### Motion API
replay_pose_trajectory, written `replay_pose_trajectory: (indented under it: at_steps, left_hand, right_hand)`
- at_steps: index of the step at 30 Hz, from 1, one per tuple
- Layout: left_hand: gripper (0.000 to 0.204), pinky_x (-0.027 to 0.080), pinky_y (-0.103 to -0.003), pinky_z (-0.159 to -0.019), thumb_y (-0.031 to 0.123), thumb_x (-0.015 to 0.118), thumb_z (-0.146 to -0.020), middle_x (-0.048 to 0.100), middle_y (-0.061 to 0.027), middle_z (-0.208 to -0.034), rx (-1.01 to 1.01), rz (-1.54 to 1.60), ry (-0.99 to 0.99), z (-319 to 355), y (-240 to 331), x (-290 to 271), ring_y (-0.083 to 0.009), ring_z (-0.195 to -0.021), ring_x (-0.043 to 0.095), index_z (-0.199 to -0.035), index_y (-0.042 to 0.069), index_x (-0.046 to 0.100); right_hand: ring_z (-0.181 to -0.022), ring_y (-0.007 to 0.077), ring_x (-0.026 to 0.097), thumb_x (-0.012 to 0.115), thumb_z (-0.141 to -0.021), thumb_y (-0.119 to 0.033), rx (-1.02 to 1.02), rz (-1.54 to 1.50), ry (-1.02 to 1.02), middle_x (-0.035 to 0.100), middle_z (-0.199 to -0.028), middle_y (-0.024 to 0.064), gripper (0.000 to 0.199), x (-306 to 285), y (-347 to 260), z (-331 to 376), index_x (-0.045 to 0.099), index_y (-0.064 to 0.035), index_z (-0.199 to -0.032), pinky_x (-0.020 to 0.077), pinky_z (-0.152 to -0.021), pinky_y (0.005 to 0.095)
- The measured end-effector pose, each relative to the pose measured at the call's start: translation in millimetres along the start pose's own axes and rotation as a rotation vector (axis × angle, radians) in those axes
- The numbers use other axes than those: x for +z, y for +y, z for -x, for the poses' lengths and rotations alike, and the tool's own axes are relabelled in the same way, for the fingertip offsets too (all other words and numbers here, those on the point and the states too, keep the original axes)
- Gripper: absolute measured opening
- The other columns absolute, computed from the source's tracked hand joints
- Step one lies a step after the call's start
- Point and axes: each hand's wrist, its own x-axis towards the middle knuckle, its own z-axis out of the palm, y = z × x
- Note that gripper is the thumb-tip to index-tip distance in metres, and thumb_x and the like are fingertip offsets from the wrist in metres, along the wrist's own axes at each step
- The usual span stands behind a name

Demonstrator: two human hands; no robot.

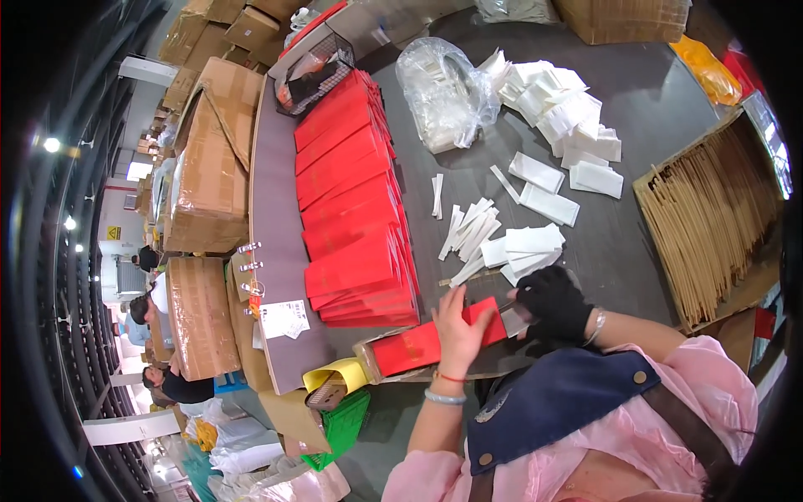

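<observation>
My bare left hand (458, 330) grips a red carton (422, 345). My gloved right hand (552, 303) pinches its silver end flap (513, 319)

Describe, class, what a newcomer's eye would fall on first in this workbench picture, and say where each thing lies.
First, the long overlapping row of red envelopes running up the left side of the dark table. Next, the person's hands at the near edge: the bare left hand and the black-gloved right hand both hold one red envelope. Then the heap of white paper packets at the far side, and a box of tan strips on the right.
</observation>
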Motion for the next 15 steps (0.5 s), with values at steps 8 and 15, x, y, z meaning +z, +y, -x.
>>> replay_pose_trajectory:
  at_steps: [8, 15]
  left_hand:
    - [0.053, 0.037, -0.049, -0.099, 0.03, 0.077, -0.074, 0.06, -0.0149, -0.114, 0.059, -0.033, 0.053, -15, 23, -8, -0.0329, -0.111, 0.053, -0.117, 0.004, 0.061]
    - [0.081, 0.013, -0.061, -0.111, 0.043, 0.081, -0.068, 0.049, -0.0148, -0.133, -0.003, 0.036, 0.048, 17, 9, 20, -0.0349, -0.13, 0.037, -0.129, 0.001, 0.05]
  right_hand:
    - [-0.109, 0.031, 0.052, 0.075, -0.065, -0.052, 0.077, 0.034, 0.014, 0.059, -0.112, 0.0096, 0.071, -20, 15, 20, 0.058, -0.0114, -0.12, 0.0349, -0.096, 0.0474]
    - [-0.104, 0.0311, 0.052, 0.078, -0.056, -0.046, 0.048, 0.114, -0.111, 0.058, -0.102, 0.0092, 0.07, -10, 31, 28, 0.059, -0.0124, -0.115, 0.0341, -0.097, 0.0476]
